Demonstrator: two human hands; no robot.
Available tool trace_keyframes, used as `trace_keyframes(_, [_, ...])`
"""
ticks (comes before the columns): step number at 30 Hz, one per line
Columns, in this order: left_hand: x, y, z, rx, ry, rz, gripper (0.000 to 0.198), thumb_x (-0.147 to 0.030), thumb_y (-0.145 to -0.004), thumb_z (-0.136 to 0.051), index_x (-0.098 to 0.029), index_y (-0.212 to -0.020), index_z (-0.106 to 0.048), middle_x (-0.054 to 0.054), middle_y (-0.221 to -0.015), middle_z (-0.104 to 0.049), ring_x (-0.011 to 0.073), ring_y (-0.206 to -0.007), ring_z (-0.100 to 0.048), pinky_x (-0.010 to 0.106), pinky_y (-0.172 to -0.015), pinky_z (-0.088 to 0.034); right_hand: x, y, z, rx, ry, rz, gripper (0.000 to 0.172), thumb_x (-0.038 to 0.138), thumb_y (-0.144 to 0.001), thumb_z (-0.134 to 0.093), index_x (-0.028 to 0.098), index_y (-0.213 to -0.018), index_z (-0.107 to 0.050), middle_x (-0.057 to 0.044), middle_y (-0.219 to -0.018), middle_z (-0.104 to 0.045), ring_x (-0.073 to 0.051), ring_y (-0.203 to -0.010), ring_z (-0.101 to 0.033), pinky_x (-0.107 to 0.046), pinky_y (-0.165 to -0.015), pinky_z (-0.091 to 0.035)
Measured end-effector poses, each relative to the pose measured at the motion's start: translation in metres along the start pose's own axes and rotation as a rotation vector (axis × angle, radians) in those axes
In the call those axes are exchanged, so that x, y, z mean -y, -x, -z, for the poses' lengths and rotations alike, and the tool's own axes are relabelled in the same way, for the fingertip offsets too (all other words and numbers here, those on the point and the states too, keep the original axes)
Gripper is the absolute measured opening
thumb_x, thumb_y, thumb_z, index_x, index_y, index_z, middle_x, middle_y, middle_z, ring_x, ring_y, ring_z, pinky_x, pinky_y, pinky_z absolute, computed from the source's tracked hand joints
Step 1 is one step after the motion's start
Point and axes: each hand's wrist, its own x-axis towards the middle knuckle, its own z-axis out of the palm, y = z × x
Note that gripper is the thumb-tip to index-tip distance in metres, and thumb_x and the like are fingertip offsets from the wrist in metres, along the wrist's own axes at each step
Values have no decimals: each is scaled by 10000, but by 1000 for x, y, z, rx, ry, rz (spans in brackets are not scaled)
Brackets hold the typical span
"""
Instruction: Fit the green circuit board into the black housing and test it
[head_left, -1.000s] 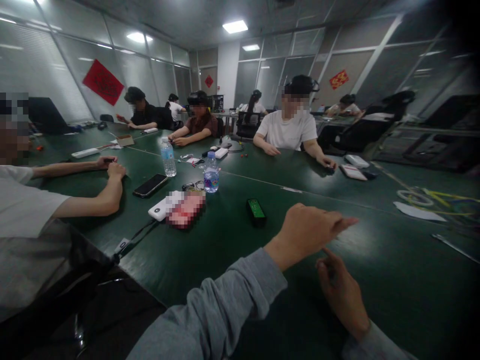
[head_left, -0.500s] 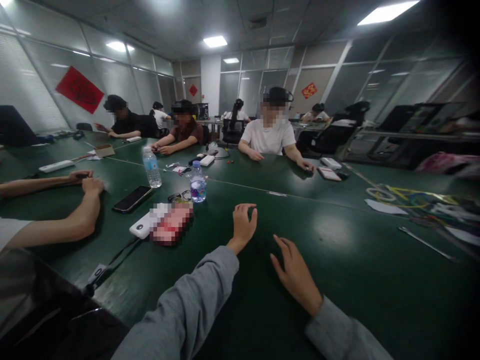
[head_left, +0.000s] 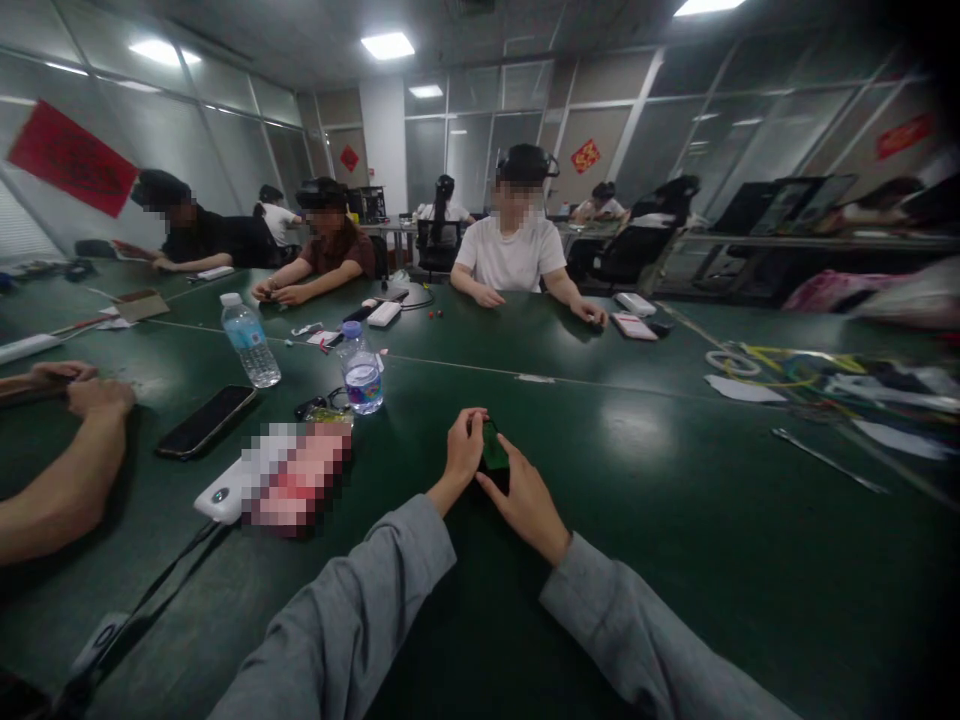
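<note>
A small black device with a lit green screen (head_left: 493, 452) sits on the dark green table (head_left: 675, 520) in front of me. My left hand (head_left: 461, 455) curls around its left side, fingers bent over the top edge. My right hand (head_left: 525, 498) holds it from the right and below, thumb near the screen. Both grey sleeves reach in from the bottom of the view.
To the left lie a white power bank (head_left: 221, 495) with a cable, a black phone (head_left: 206, 420) and two water bottles (head_left: 361, 368). A neighbour's forearm (head_left: 52, 495) rests at far left. Several people sit across the table. Cables and papers (head_left: 810, 375) lie at right.
Both my hands have come together from apart and closed around the green-screen device. The view has swung to the right.
</note>
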Motion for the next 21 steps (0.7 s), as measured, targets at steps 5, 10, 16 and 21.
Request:
trace_keyframes(5, [8, -7, 0, -9, 82, 40, 262, -323, -957, -449, -169, -1077, -624, 91, -1009, -691, 189, -955, -656, 339, -889, -489, -1, 3, 3, -40, -62, -70, 677, 368, -860, -605, 152, -1450, -353, -177, -1369, -545, -313, -1228, -575, -518, -1023, -484])
trace_keyframes(10, [17, -10, -2, 48, 63, 56, 279, -361, -946, -492, -177, -1096, -638, 98, -1061, -690, 208, -1005, -654, 355, -906, -492, -1, 3, 6, -87, -100, -149, 640, 296, -831, -619, 182, -1416, -387, -149, -1329, -575, -295, -1167, -616, -492, -999, -510])
trace_keyframes(16, [17, -9, -7, 115, 101, 59, 308, -396, -914, -566, -170, -1104, -651, 108, -1110, -694, 208, -1042, -655, 368, -955, -486, -4, 2, 9, -175, -149, -190, 607, 267, -825, -611, 191, -1392, -406, -137, -1316, -583, -290, -1183, -608, -500, -1019, -495])
trace_keyframes(21, [12, -8, -7, 173, 70, 39, 322, -372, -883, -619, -174, -1137, -644, 117, -1158, -684, 216, -1078, -648, 383, -982, -480, -5, 1, 13, -244, -236, -250, 568, 281, -840, -599, 189, -1370, -418, -126, -1257, -620, -281, -1112, -647, -481, -977, -522])
